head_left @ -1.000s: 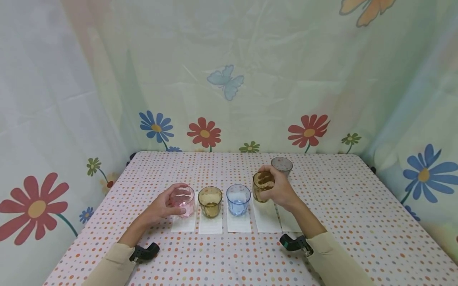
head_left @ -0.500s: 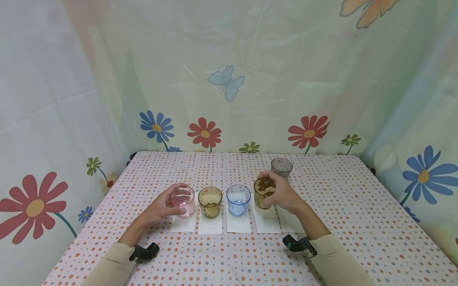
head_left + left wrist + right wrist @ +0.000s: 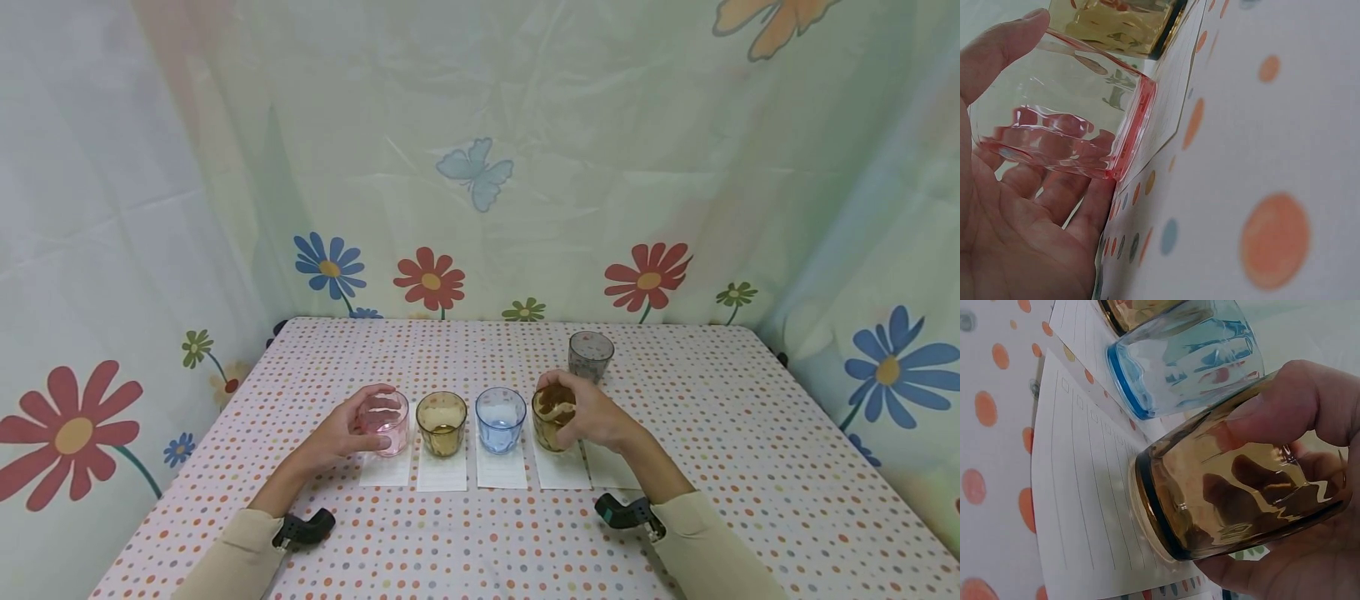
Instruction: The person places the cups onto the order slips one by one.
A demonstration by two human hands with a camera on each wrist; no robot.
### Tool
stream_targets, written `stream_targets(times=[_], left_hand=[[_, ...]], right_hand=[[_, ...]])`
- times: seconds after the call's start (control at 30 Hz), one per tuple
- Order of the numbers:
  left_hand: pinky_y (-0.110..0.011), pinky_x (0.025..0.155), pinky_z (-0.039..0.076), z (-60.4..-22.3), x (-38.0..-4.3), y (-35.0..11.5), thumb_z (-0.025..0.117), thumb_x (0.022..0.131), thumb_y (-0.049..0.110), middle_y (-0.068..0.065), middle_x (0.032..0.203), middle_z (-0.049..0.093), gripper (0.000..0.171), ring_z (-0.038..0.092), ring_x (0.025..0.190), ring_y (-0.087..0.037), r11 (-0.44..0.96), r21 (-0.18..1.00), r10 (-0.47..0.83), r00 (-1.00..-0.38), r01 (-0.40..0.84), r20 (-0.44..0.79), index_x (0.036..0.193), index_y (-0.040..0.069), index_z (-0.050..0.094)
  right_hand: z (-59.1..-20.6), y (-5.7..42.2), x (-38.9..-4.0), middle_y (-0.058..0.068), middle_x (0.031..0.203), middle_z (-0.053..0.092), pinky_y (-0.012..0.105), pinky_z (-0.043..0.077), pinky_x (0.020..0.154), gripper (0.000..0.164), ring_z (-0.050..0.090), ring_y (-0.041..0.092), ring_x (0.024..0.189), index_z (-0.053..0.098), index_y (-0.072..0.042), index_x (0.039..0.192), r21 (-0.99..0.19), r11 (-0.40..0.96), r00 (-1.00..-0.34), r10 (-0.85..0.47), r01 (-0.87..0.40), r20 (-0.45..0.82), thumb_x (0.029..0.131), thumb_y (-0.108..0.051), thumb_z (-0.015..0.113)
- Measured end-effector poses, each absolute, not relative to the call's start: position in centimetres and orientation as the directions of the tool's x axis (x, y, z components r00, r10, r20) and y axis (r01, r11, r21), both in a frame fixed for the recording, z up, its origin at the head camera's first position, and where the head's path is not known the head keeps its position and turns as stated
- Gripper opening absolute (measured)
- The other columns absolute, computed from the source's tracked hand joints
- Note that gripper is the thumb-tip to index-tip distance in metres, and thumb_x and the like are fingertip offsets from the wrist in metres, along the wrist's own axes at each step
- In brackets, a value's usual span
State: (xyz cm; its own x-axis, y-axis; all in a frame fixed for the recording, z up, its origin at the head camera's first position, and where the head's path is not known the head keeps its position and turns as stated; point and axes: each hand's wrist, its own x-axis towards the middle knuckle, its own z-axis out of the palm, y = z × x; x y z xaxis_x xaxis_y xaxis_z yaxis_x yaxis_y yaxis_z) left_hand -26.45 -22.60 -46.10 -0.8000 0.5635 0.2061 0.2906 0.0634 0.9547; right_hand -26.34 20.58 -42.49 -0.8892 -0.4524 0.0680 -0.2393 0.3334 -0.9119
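Observation:
In the head view my left hand (image 3: 347, 435) curls round a clear pink glass (image 3: 401, 427) at the left end of a row of glasses. The left wrist view shows the thumb on its near side and fingers behind it; the pink base (image 3: 1132, 131) rests on a paper. My right hand (image 3: 596, 415) grips a brown glass (image 3: 546, 435) upright at the row's right, thumb and fingers on opposite sides. In the right wrist view its dark base is at a lined paper (image 3: 1079, 500); I cannot tell whether it fully touches. An amber glass (image 3: 441, 427) and a blue glass (image 3: 500, 423) stand between the hands.
A grey glass (image 3: 590, 357) stands behind the right hand. Several white paper slips (image 3: 442, 479) lie side by side under the row; the rightmost slip (image 3: 611, 468) is partly under the right forearm. A dotted cloth (image 3: 450, 542) covers the table, and a flowered curtain (image 3: 525, 242) surrounds it.
My right hand has lowered the brown glass and brought it nearer, onto or just over the slip right of the blue glass. The left hand and the other glasses stay put.

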Motion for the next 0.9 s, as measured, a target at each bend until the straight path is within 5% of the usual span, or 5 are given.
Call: stream_targets(times=[0.9], left_hand=[[-0.027,0.098,0.052,-45.97,-26.39,-22.58,0.075,0.088,0.004,-0.033,0.146,0.046,0.076,0.041,0.137,-0.055,0.060,0.953,0.567,-0.796,0.296,0.211,0.151,-0.001,0.033]], right_hand=[[-42.48,21.21,-26.04,0.014,0.126,0.057,0.050,0.045,0.097,0.085,0.052,0.033,0.115,0.050,-0.001,0.134,-0.864,0.391,-0.853,-0.516,-0.316,0.079,0.054,0.011,0.076]])
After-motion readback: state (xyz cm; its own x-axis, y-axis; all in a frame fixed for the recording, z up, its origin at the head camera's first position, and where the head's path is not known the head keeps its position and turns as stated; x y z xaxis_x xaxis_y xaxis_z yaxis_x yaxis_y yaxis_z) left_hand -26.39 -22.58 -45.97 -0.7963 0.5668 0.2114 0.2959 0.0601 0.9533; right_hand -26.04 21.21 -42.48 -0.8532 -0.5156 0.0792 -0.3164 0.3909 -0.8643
